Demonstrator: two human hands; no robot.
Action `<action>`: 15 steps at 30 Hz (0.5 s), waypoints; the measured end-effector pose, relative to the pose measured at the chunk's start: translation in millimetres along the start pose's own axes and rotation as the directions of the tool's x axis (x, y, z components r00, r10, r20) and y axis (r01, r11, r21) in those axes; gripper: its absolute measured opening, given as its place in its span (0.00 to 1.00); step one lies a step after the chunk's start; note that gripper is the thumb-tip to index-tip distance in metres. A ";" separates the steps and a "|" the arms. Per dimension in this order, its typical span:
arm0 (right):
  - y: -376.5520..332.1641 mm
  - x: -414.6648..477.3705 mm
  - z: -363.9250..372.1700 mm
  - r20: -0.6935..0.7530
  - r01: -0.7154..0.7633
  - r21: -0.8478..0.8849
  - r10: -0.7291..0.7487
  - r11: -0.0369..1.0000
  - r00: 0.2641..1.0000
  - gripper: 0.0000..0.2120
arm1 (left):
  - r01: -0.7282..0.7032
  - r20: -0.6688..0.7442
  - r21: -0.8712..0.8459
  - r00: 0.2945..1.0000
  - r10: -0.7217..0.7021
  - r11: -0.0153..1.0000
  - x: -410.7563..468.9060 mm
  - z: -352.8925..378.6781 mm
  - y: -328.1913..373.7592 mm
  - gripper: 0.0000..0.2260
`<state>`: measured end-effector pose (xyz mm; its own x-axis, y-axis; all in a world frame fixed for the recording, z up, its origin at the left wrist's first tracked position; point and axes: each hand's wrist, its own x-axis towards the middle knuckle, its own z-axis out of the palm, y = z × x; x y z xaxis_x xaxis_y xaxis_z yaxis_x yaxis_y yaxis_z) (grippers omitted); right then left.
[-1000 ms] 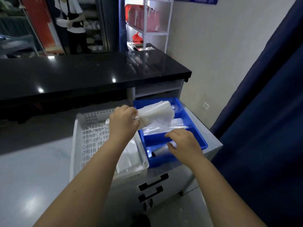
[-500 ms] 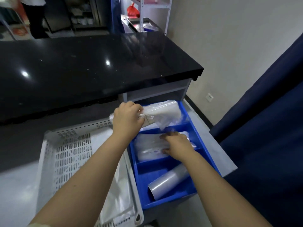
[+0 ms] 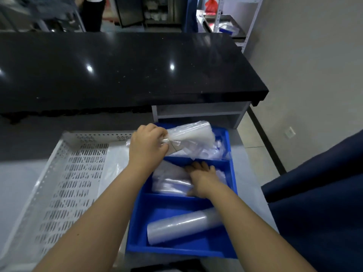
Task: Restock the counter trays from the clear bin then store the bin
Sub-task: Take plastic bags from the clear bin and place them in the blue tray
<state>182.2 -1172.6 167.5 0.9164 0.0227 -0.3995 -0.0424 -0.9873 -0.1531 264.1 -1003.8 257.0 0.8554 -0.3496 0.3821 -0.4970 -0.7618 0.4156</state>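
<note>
Left hand [image 3: 147,146]: fingers [image 3: 157,132] clenched round the tied neck of a bundle of clear bags [image 3: 192,134]. The bundle fans out to the right of the knuckles, over the far compartment of the blue tray [image 3: 232,173]. Loose bags [image 3: 216,152] lie under it in that compartment.

Right hand [image 3: 204,179]: fingers [image 3: 198,166] laid fairly straight on the flat bag stack [image 3: 170,183] in the middle compartment, tips at the far divider. Thumb side is blurred, so can't tell if it hooks under.

Under the right wrist, in the near compartment: one roll of clear film [image 3: 182,226], lying slanted.

Left of both hands, just beside the tray: white perforated bin [image 3: 68,183], with a clear plastic sheet [image 3: 115,165] in it by the left forearm.

Past the fingertips: black countertop [image 3: 127,71]. Right of the right arm: dark blue curtain [image 3: 324,193].
</note>
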 end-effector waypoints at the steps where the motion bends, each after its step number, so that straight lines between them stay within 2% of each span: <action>1: 1.8 0.9 0.7 -0.003 0.025 -0.007 -0.025 1.000 1.000 0.40 | 0.020 -0.015 0.017 1.000 -0.019 1.000 -3.4 -0.1 1.7 0.11; 7: 4.3 -2.3 0.3 -0.053 0.175 -0.021 -0.175 0.984 0.983 0.29 | 0.114 -0.043 0.079 0.993 -0.111 0.990 -20.4 -1.9 8.2 0.10; 11: 2.7 -5.2 -5.0 -0.036 0.196 0.023 -0.195 0.980 0.980 0.24 | 0.156 -0.061 0.091 0.987 -0.151 0.984 -27.0 -5.8 4.5 0.10; 15: -2.5 -7.8 -10.2 -0.025 0.165 0.092 -0.163 0.982 0.986 0.17 | 0.140 -0.072 0.095 0.988 -0.134 0.986 -27.0 -14.1 -3.7 0.10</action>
<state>179.2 -1171.9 180.2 0.9207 0.1796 -0.3466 0.0727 -0.9513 -0.2996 240.8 -983.8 256.7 0.9013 -0.2043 0.3819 -0.3562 -0.8514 0.3851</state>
